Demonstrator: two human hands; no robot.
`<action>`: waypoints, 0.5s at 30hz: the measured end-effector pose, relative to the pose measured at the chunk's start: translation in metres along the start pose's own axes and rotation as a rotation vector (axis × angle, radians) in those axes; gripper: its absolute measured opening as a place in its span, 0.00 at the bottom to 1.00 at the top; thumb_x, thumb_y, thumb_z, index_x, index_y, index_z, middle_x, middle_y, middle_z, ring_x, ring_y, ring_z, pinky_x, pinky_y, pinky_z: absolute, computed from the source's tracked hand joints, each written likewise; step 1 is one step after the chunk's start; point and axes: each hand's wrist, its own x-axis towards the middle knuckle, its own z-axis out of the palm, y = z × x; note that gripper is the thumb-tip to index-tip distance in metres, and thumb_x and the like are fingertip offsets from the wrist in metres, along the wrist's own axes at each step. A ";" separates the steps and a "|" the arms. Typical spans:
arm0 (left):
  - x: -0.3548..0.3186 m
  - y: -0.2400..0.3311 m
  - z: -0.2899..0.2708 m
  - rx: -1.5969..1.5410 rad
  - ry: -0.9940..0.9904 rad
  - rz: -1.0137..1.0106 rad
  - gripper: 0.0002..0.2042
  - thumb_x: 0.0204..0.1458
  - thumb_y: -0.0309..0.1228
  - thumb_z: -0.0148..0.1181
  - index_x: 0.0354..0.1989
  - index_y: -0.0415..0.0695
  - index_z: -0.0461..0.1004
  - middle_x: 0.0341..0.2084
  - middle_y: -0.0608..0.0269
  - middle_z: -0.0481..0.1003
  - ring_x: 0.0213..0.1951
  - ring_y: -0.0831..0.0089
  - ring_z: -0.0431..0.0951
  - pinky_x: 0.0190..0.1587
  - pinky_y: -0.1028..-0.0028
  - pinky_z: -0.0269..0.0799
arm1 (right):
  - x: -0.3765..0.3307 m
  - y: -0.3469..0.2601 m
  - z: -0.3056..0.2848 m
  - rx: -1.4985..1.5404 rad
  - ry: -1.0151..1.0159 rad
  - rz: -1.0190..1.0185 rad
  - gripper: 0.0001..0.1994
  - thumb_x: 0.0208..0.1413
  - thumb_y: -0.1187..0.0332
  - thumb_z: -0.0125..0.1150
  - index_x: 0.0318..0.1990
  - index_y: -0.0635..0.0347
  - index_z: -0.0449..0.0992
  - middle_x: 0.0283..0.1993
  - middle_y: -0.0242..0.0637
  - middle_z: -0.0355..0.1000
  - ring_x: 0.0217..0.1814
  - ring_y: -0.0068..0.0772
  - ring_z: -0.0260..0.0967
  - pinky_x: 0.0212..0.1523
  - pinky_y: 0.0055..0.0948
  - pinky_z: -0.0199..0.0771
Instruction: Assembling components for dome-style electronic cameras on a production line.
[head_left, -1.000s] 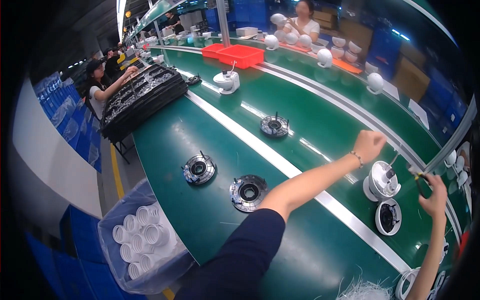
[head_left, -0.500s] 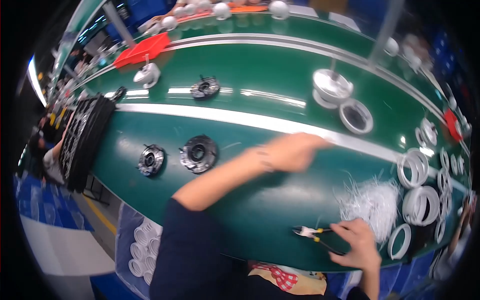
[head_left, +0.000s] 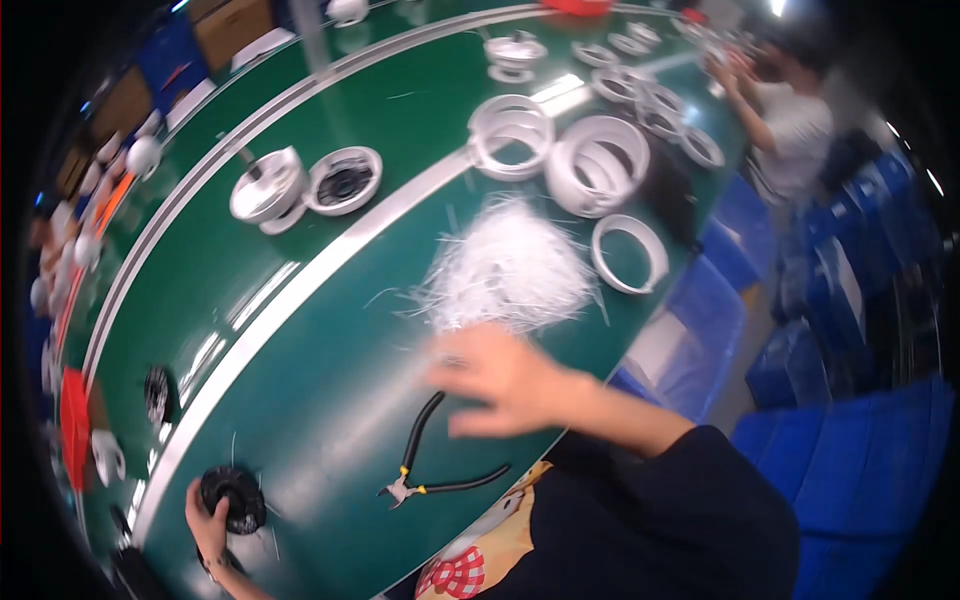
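At the lower left, my left hand (head_left: 207, 530) is closed on a black round ring-shaped fixture (head_left: 240, 500), its thumb over the top and fingers at the side. My right hand (head_left: 500, 385), blurred by motion, hovers with fingers apart and nothing seen in it. Its fingertips are close to the near edge of a heap of thin white cable ties (head_left: 512, 265). Below this hand, diagonal cutters (head_left: 402, 488) with black and yellow handles lie spread on the green table (head_left: 330, 440).
White rings (head_left: 598, 165) stand beyond the heap, with a single white ring (head_left: 630, 255) right of it. Across the metal strip are a white lamp housing (head_left: 268, 188), a ring with a dark centre (head_left: 345, 180) and another black fixture (head_left: 158, 393). A co-worker (head_left: 790, 110) is at far right.
The view has swung to the right. My right hand has left the cutters on the table and moved toward the cable ties. My left hand has come back and taken hold of the black fixture.
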 end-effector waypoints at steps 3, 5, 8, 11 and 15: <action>-0.001 0.010 -0.001 -0.165 -0.011 -0.191 0.21 0.47 0.22 0.55 0.50 0.32 0.59 0.43 0.57 0.67 0.44 0.75 0.67 0.48 0.76 0.61 | -0.007 0.041 -0.065 -0.393 0.421 0.392 0.17 0.34 0.68 0.64 0.35 0.61 0.72 0.39 0.41 0.68 0.41 0.42 0.66 0.41 0.32 0.67; 0.007 0.024 0.018 -0.318 0.034 -0.120 0.17 0.51 0.28 0.52 0.48 0.36 0.63 0.42 0.62 0.68 0.43 0.74 0.68 0.47 0.75 0.62 | -0.037 0.058 -0.107 -0.720 0.465 0.717 0.15 0.36 0.65 0.65 0.34 0.60 0.74 0.38 0.40 0.68 0.39 0.40 0.67 0.40 0.32 0.68; 0.025 0.054 0.043 -0.698 0.067 -0.165 0.17 0.53 0.29 0.49 0.51 0.37 0.61 0.44 0.62 0.67 0.44 0.73 0.68 0.46 0.76 0.63 | -0.085 0.084 -0.122 -0.806 0.325 1.048 0.24 0.35 0.52 0.65 0.36 0.61 0.74 0.38 0.41 0.67 0.40 0.42 0.67 0.39 0.36 0.68; 0.041 0.076 0.063 -0.879 0.065 -0.228 0.18 0.52 0.30 0.50 0.52 0.40 0.62 0.42 0.62 0.70 0.40 0.75 0.71 0.41 0.75 0.66 | -0.099 0.104 -0.119 -0.860 0.390 1.188 0.29 0.35 0.44 0.61 0.35 0.63 0.74 0.43 0.46 0.66 0.43 0.46 0.67 0.40 0.39 0.68; 0.071 0.091 0.113 -1.040 -0.021 -0.104 0.17 0.52 0.28 0.50 0.50 0.40 0.63 0.41 0.65 0.70 0.40 0.76 0.71 0.41 0.77 0.67 | -0.127 0.136 -0.124 -0.837 0.250 1.361 0.11 0.40 0.62 0.58 0.26 0.61 0.74 0.31 0.51 0.71 0.38 0.53 0.68 0.37 0.44 0.68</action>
